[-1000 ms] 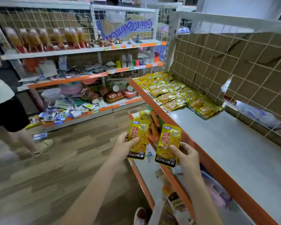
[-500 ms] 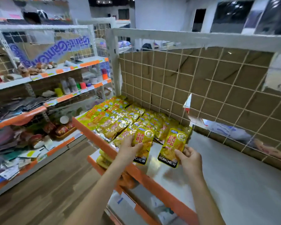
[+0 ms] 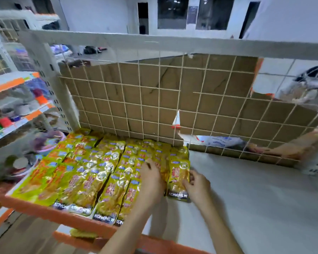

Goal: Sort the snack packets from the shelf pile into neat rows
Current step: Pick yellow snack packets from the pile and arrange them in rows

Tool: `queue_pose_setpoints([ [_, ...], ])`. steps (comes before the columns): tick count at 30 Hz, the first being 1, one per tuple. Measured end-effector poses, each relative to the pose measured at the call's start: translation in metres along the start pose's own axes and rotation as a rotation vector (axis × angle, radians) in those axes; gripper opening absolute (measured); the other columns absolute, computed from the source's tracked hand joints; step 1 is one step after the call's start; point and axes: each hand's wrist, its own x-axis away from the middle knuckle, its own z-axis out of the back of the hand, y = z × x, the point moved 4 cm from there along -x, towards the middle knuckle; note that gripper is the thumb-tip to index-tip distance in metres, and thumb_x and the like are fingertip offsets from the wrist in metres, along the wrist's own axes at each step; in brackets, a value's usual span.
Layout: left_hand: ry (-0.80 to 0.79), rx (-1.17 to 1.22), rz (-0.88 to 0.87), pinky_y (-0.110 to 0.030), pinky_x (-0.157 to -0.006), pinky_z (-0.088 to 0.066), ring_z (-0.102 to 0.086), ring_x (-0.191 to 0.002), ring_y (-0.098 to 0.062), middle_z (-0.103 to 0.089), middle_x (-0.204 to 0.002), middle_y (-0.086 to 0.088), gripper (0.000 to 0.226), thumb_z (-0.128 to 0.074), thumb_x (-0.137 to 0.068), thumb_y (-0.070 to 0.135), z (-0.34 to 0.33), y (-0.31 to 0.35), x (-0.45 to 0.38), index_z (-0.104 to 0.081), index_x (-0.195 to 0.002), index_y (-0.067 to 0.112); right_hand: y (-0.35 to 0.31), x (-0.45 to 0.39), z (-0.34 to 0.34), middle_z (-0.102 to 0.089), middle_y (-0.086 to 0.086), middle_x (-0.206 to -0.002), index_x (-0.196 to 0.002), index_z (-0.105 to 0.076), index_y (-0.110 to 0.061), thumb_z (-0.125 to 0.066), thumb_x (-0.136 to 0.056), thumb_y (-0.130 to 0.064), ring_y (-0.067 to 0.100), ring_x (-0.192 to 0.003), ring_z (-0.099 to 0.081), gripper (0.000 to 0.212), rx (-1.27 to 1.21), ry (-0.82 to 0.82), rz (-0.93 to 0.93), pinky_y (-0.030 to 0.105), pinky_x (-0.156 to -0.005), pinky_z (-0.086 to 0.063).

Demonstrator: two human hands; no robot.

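Torn cardboard (image 3: 154, 99) backs a wire grid (image 3: 200, 92) behind the shelf (image 3: 255, 195).

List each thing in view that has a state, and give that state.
Left hand: flat on the packets, palm down.
Right hand: fingers on the right edge of the end packet.
End packet: lying flat on the shelf.
Packet rows: laid flat, overlapping.
Shelf: right part bare.
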Motion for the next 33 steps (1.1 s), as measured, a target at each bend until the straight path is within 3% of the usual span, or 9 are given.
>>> queue_pose_setpoints([
  [4,-0.026,-0.282,-0.178,-0.039,-0.067,-0.052,-0.048,-0.077,-0.036,-0.057,-0.08,-0.024,0.054,-0.037,-0.06,0.014,-0.01,-0.008,-0.007,-0.061,-0.099,-0.014,-0.002,0.006,-0.002,-0.055,0.008,-0.087,-0.103,-0.063,-0.01,-0.062,-0.088,-0.023,0.033,-0.095,-0.059,0.02,0.149,0.076,-0.022,0.03,-0.067,-0.034],
  [7,-0.056,-0.406,-0.358,-0.042,-0.075,-0.054,-0.057,-0.087,-0.039,-0.062,-0.095,-0.023,0.054,-0.072,-0.052,0.019,-0.013,-0.015,-0.007,-0.066,-0.101,-0.003,-0.009,0.015,0.0,-0.051,0.006,-0.122,-0.138,-0.043,-0.023,-0.056,-0.092,-0.036,0.027,-0.116,-0.05,0.05,0.335,0.11,-0.02,0.029,-0.087,-0.036],
  [11,0.015,-0.412,-0.615,-0.041,-0.081,-0.054,-0.057,-0.108,-0.037,-0.063,-0.115,-0.017,0.052,-0.069,-0.068,0.029,-0.014,-0.021,-0.009,-0.065,-0.115,0.006,-0.018,0.021,-0.002,-0.039,-0.006,-0.135,-0.146,-0.024,-0.037,-0.05,-0.094,-0.041,0.018,-0.124,-0.039,0.058,0.481,0.081,0.067,0.023,-0.092,-0.03],
  [14,-0.012,-0.425,-0.581,-0.038,-0.077,-0.055,-0.064,-0.103,-0.035,-0.065,-0.112,-0.015,0.059,-0.079,-0.062,0.034,-0.018,-0.026,-0.011,-0.067,-0.112,0.005,-0.014,0.02,-0.009,-0.041,-0.008,-0.136,-0.145,-0.029,-0.036,-0.054,-0.093,-0.037,0.017,-0.123,-0.037,0.058,0.432,0.071,0.101,0.023,-0.096,-0.03],
  [17,-0.007,-0.452,-0.568,-0.038,-0.077,-0.056,-0.065,-0.1,-0.035,-0.066,-0.11,-0.017,0.05,-0.054,-0.075,0.036,-0.018,-0.024,-0.012,-0.068,-0.109,0.002,-0.007,0.018,-0.016,-0.046,-0.001,-0.133,-0.142,-0.04,-0.027,-0.062,-0.089,-0.027,0.021,-0.12,-0.038,0.057,0.289,0.091,0.115,0.024,-0.1,-0.028],
  [20,0.025,-0.445,-0.579,-0.04,-0.079,-0.055,-0.063,-0.101,-0.037,-0.065,-0.109,-0.019,0.053,-0.072,-0.069,0.033,-0.022,-0.026,-0.013,-0.066,-0.11,0.0,-0.002,0.019,-0.018,-0.049,0.003,-0.129,-0.139,-0.045,-0.023,-0.065,-0.087,-0.023,0.024,-0.119,-0.042,0.056,0.242,0.139,0.07,0.028,-0.1,-0.032],
  [24,0.03,-0.409,-0.572,-0.039,-0.079,-0.056,-0.064,-0.1,-0.036,-0.064,-0.107,-0.019,0.054,-0.04,-0.079,0.036,-0.022,-0.025,-0.013,-0.067,-0.109,-0.001,0.0,0.02,-0.021,-0.052,0.007,-0.122,-0.136,-0.05,-0.019,-0.068,-0.084,-0.02,0.029,-0.114,-0.046,0.055,0.224,0.189,0.043,0.036,-0.099,-0.038],
  [29,0.087,-0.415,-0.622,-0.037,-0.076,-0.056,-0.064,-0.101,-0.034,-0.065,-0.108,-0.016,0.056,-0.081,-0.064,0.032,-0.021,-0.024,-0.014,-0.067,-0.109,0.001,0.001,0.016,-0.019,-0.049,0.009,-0.124,-0.136,-0.049,-0.016,-0.067,-0.086,-0.017,0.028,-0.116,-0.044,0.054,0.194,0.213,0.039,0.032,-0.1,-0.034],
  [33,0.099,-0.41,-0.616,-0.033,-0.067,-0.057,-0.065,-0.1,-0.033,-0.066,-0.107,-0.016,0.068,-0.088,-0.052,0.031,-0.019,-0.022,-0.014,-0.067,-0.108,0.0,0.0,0.014,-0.017,-0.047,0.01,-0.124,-0.135,-0.05,-0.015,-0.067,-0.084,-0.011,0.028,-0.113,-0.048,0.054,0.139,0.211,0.042,0.031,-0.099,-0.035],
])
